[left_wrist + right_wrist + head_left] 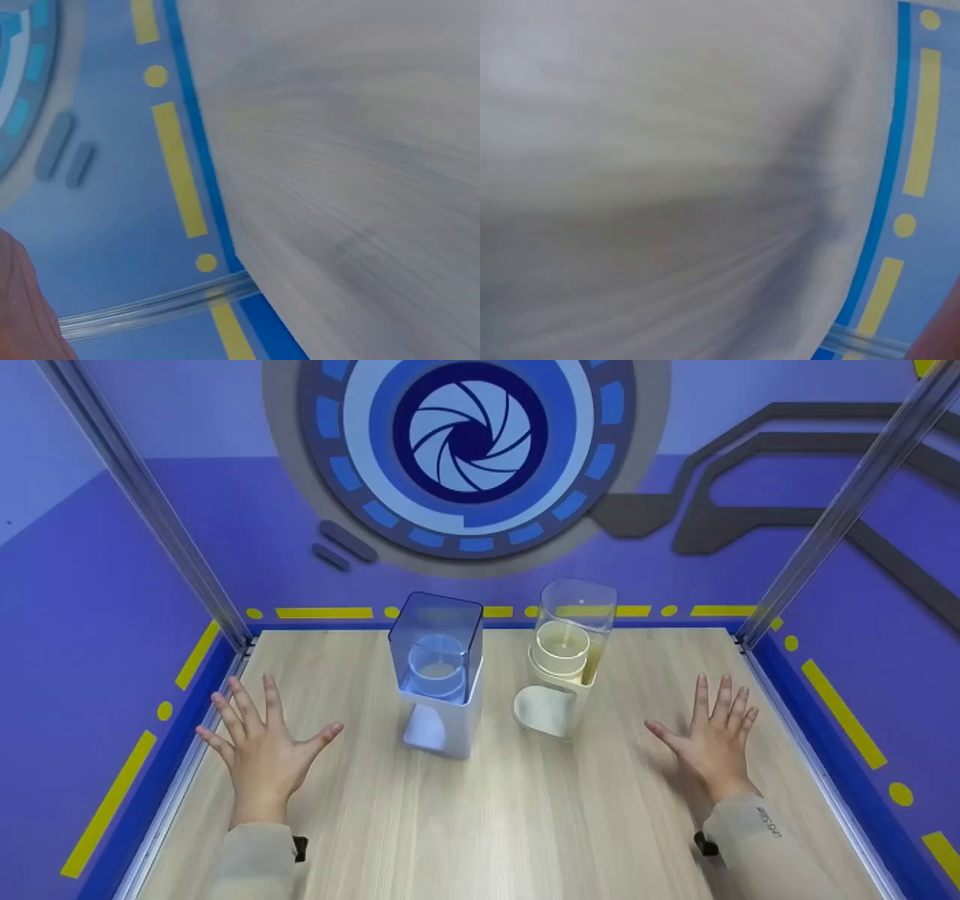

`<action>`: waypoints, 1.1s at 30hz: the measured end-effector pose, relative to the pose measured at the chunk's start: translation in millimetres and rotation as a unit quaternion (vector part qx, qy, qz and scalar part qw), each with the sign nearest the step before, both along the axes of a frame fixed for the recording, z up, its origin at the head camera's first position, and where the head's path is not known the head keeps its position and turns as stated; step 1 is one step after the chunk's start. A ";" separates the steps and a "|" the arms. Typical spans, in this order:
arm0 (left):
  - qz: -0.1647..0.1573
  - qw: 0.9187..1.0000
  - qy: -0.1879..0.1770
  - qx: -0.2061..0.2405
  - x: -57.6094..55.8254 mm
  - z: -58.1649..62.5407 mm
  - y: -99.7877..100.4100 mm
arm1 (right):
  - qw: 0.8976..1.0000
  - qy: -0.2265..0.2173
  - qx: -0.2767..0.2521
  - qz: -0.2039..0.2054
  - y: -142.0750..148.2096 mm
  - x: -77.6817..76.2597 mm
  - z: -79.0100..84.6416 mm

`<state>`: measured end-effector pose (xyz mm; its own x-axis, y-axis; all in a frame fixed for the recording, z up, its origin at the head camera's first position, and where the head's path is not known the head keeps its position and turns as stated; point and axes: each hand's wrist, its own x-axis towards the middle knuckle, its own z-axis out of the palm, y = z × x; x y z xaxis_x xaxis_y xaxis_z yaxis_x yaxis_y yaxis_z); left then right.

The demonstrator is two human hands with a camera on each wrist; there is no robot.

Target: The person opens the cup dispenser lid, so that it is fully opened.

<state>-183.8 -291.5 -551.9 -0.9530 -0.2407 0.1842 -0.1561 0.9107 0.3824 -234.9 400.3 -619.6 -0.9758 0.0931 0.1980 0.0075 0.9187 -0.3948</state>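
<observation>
A pale wood-grain tabletop is enclosed by blue-violet wall panels marked with yellow dashes and dots, joined at the corners by silvery metal posts; near the back edge, a boxy translucent-blue plastic container with an inner cup is stood just left of a rounded clear-and-cream plastic container with an inner cup; the left hand and the right hand are held out on either side, well apart from both containers, fingers spread wide, nothing grasped.
</observation>
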 end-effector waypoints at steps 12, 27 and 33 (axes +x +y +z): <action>0.005 0.990 0.092 0.103 15.9 10.8 32.8 | 0.997 0.048 -0.058 0.015 -21.0 11.4 16.5; -0.143 0.885 0.233 0.377 22.0 -0.8 78.4 | 0.948 0.157 -0.276 0.036 -82.9 43.6 17.4; -0.166 0.863 0.212 0.427 21.3 0.5 92.0 | 0.866 0.258 -0.403 0.147 -128.7 58.8 11.2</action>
